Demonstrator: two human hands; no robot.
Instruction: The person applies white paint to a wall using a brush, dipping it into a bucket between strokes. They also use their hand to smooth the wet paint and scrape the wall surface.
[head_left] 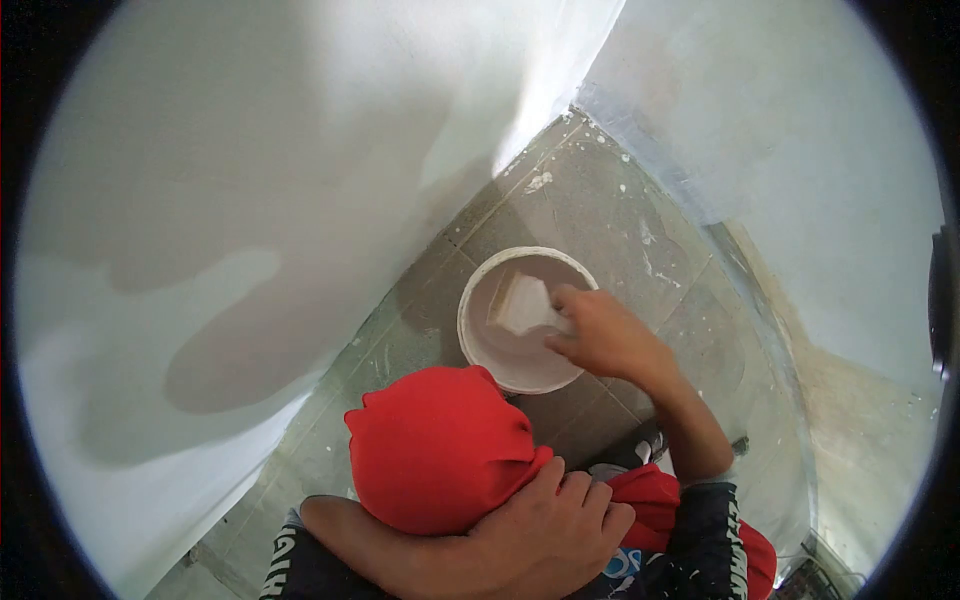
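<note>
Leftmost, a smooth, pale wall [220, 160] leans over soft, rounded red cloth [430, 450]; next, a round bucket [466, 322] with a crusted white rim stands on dull, white-spattered tiles [690, 350]. Over its mouth is the flat, broad-headed tool [527, 308], reaching leftward from the right hand, long axis roughly crosswise, head farthest from the grip. The left hand [550, 525] lies lower, against the cloth, farther from the tool; whether it pinches fabric, I cannot tell. Rightmost, the right hand [612, 335] closes around the handle
</note>
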